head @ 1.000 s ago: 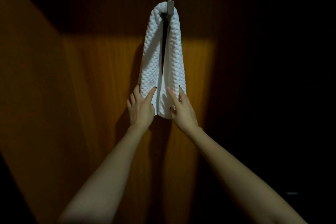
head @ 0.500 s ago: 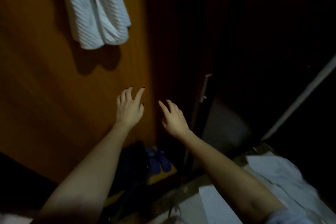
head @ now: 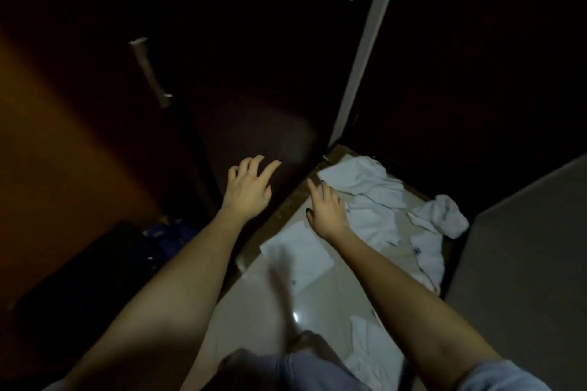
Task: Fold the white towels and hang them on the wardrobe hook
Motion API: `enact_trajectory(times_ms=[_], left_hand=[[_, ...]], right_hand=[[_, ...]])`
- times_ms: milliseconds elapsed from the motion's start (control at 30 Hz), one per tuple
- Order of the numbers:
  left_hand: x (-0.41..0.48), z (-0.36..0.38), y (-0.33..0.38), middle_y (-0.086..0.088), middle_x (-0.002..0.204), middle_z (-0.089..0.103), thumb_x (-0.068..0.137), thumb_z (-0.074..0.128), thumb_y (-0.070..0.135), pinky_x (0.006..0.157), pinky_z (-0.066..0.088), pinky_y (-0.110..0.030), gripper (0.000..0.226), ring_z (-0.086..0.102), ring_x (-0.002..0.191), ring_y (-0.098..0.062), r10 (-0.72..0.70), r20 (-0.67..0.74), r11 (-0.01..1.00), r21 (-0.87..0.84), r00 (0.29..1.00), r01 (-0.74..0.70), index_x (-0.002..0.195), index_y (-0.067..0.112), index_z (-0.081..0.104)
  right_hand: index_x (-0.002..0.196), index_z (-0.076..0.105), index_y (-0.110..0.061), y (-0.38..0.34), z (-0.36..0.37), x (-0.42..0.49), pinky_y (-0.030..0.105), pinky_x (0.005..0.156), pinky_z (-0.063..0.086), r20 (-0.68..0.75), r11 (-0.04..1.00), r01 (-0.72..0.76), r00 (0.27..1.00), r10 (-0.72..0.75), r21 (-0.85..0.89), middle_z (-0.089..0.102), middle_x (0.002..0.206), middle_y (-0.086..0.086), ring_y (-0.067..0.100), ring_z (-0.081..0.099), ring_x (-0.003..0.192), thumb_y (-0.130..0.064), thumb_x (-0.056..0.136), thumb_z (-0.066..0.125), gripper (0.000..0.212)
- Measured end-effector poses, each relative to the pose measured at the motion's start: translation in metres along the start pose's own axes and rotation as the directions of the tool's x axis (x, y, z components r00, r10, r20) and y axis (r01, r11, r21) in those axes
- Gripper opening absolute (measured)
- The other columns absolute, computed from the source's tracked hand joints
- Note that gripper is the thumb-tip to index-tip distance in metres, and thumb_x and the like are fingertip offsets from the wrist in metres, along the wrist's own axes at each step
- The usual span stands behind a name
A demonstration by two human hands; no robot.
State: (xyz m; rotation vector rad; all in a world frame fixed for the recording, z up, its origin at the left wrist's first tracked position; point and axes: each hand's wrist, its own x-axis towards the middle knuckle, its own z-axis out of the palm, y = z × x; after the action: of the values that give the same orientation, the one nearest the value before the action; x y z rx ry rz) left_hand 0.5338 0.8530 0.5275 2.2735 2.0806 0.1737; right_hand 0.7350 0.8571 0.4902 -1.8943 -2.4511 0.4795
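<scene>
Several white towels lie on the pale floor: a crumpled heap (head: 371, 194) near the door corner, a flat one (head: 295, 259) below it, a bunched one (head: 444, 216) to the right and another (head: 365, 346) near my knee. My left hand (head: 249, 189) hovers with spread fingers in front of the dark wardrobe door, holding nothing. Over the edge of the heap, my right hand (head: 325, 211) reaches out with straight fingers, also empty. The hook and the hung towel are out of view.
A dark wardrobe door with a metal handle (head: 149, 71) stands ahead, its orange wooden side (head: 47, 168) at the left. A pale door frame strip (head: 365, 41) runs up the middle. Dark bags and blue shoes (head: 158, 232) sit low left. A grey wall (head: 524, 247) closes the right.
Both hands have left the hung towel and dropped. My view has swung down and right from the hook to the towels on the floor.
</scene>
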Motion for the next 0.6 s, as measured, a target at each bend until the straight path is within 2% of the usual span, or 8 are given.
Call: enact_trajectory(times_ms=[167, 300, 500, 567, 600], left_hand=[[0.031, 0.05, 0.055, -0.008, 0.148, 0.032, 0.09, 0.051, 0.03, 0.104, 0.027, -0.048, 0.059, 0.028, 0.134, -0.028, 0.095, 0.103, 0.993, -0.074, 0.99, -0.088, 0.145, 0.03, 0.03], [0.047, 0.121, 0.068, -0.005, 0.147, 0.032, 0.091, 0.05, 0.033, 0.106, 0.027, -0.045, 0.058, 0.028, 0.134, -0.026, 0.119, 0.187, 0.99, -0.099, 0.975, -0.101, 0.145, 0.03, 0.03], [0.072, 0.285, 0.064, -0.002, 0.147, 0.035, 0.093, 0.05, 0.031, 0.103, 0.029, -0.04, 0.058, 0.032, 0.133, -0.024, 0.165, 0.252, 0.986, -0.049, 0.953, -0.158, 0.147, 0.031, 0.03], [0.081, 0.345, 0.056, -0.006, 0.143, 0.044, 0.089, 0.056, 0.025, 0.096, 0.035, -0.039, 0.058, 0.042, 0.127, -0.027, 0.193, 0.226, 0.981, -0.018, 0.955, -0.194, 0.144, 0.026, 0.04], [0.085, 0.376, 0.052, -0.009, 0.135, 0.053, 0.083, 0.063, 0.02, 0.089, 0.041, -0.038, 0.057, 0.052, 0.118, -0.03, 0.219, 0.193, 0.976, -0.024, 0.957, -0.218, 0.138, 0.022, 0.05]], right_hand=[[0.155, 0.01, -0.018, 0.089, 0.011, -0.005, 0.045, 0.111, 0.027, 0.068, 0.986, -0.161, 0.984, 0.163, -0.034, 0.019, 0.156, 0.019, 0.035, 0.021, 0.142, -0.028, 0.098, 0.048, 0.069], [0.155, 0.014, -0.021, 0.134, 0.055, 0.01, 0.042, 0.109, 0.028, 0.117, 0.981, -0.185, 0.975, 0.19, -0.049, 0.024, 0.154, 0.018, 0.033, 0.025, 0.14, -0.025, 0.098, 0.047, 0.065], [0.155, 0.014, -0.024, 0.193, 0.197, 0.053, 0.041, 0.108, 0.031, 0.204, 0.965, -0.26, 0.943, 0.263, -0.044, 0.031, 0.151, 0.016, 0.032, 0.031, 0.136, -0.023, 0.098, 0.047, 0.065], [0.156, 0.009, -0.023, 0.208, 0.254, 0.07, 0.042, 0.105, 0.034, 0.213, 0.948, -0.317, 0.928, 0.306, 0.018, 0.034, 0.147, 0.016, 0.034, 0.035, 0.132, -0.02, 0.097, 0.049, 0.071], [0.156, 0.008, -0.023, 0.216, 0.284, 0.078, 0.042, 0.104, 0.035, 0.217, 0.938, -0.344, 0.92, 0.326, 0.05, 0.036, 0.145, 0.017, 0.034, 0.037, 0.129, -0.019, 0.097, 0.05, 0.073]])
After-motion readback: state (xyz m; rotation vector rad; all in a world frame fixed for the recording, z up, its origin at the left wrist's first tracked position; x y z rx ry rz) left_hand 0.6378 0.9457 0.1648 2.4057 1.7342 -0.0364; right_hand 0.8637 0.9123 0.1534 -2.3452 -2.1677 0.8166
